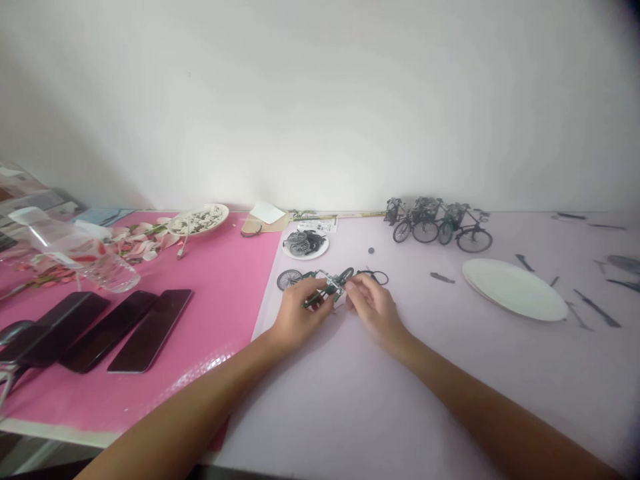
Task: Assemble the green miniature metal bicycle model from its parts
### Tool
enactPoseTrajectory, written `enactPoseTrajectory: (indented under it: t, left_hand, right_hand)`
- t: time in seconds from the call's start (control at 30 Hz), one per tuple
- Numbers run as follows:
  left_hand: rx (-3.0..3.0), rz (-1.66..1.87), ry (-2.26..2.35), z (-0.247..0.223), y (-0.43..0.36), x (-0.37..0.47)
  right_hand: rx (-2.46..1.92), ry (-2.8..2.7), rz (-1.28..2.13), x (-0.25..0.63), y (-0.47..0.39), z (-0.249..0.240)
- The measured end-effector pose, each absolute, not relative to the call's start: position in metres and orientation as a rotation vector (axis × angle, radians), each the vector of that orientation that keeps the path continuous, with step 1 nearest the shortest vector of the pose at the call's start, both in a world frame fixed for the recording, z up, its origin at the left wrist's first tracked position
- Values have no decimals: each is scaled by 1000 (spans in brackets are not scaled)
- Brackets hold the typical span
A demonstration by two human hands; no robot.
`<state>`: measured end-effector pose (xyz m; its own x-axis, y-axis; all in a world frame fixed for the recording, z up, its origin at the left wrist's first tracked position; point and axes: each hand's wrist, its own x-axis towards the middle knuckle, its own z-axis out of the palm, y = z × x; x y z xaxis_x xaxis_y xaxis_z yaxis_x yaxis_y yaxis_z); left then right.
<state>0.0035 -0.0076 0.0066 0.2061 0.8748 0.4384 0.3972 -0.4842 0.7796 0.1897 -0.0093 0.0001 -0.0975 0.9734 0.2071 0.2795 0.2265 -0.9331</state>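
Note:
Between my two hands is a small model bicycle [291,279] with a dark green frame, black spoked wheels and silver parts. My left hand [303,309] is closed around the frame near its middle. The fingers of my right hand [374,308] pinch at the bicycle's right end, by the wheel there; the exact spot they grip is partly hidden. Just behind my right hand lies a thin black ring-shaped part [381,277]. A small white plate [326,252] with dark wheels and other parts on it stands beyond my left hand.
Several assembled model bicycles [440,223] stand against the wall. At right, a white oval plate [515,290] lies among loose dark parts [597,308]. On the pink cover at left are phones [150,331], a plastic bottle [85,253], and a plate [224,217] of small pieces.

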Motion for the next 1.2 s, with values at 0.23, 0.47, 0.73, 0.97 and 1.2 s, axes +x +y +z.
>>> enactPoseTrajectory:
  t: [0.23, 0.47, 0.73, 0.97, 1.2]
  left_hand:
    - [1995, 1208, 1178, 7, -8, 3]
    - [2002, 1220, 1176, 7, -8, 2]
    - [2001, 1234, 1192, 6, -7, 3]
    - [1996, 1238, 1209, 5, -6, 3]
    - [1997, 1226, 1208, 7, -8, 3]
  right_hand:
    - [-1208, -1577, 946, 190, -7, -5]
    - [-1217, -1622, 928, 190, -10, -1]
    - [-1217, -1541, 931, 189, -9, -7]
    - [-1187, -1521, 907, 187, -9, -8]
    - [-1225, -1566, 921, 189, -8, -6]
